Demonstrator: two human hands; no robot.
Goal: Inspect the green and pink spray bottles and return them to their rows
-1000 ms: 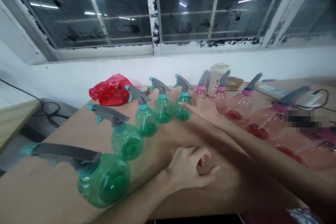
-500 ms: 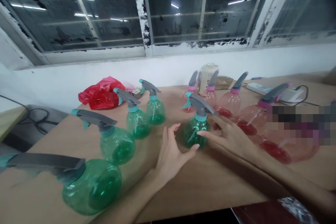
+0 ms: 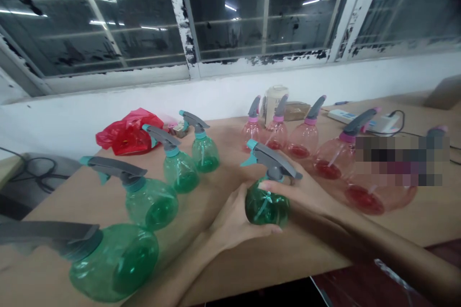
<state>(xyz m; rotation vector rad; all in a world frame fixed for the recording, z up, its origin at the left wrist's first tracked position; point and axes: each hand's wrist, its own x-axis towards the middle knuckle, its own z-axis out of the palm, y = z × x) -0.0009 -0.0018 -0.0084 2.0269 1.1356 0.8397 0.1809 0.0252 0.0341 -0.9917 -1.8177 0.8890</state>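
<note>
A green spray bottle (image 3: 267,205) with a grey trigger head is held just above the wooden table (image 3: 230,268) in front of me. My left hand (image 3: 234,218) cups its round body from the left and below. My right hand (image 3: 306,192) wraps the neck and right side. Several other green spray bottles (image 3: 151,201) stand in a row on the left. Several pink spray bottles (image 3: 304,136) stand in a row on the right.
A red plastic bag (image 3: 127,132) lies at the back left. A pale jar (image 3: 272,100), a small brown box (image 3: 297,110) and a white power strip (image 3: 345,116) with a black cable sit by the wall. The table's near edge runs below my arms.
My right hand reached to the far green bottle and brought it toward me. My left hand opened and closed around its body; both hands now hold it nearer the front edge.
</note>
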